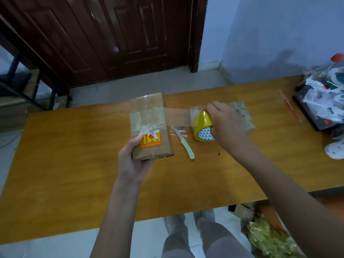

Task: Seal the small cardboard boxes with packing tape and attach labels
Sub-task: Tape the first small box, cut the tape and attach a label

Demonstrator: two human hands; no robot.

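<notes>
A person stood at a wooden worktop point(74, 164). The left hand point(133, 161) gripped the near end of a flat cardboard box point(149, 123), thumb on its red and yellow label point(150, 139), fingers curled underneath. At the box's 3 o'clock, the right hand point(226, 123) held a yellow tape roll point(202, 126), fingers clamped around it, with a clear tape strip point(176, 116) stretched from roll to box. A small knife point(183, 142) lay on the worktop between them. A 2nd box point(242, 114) sat behind the right hand.
</notes>
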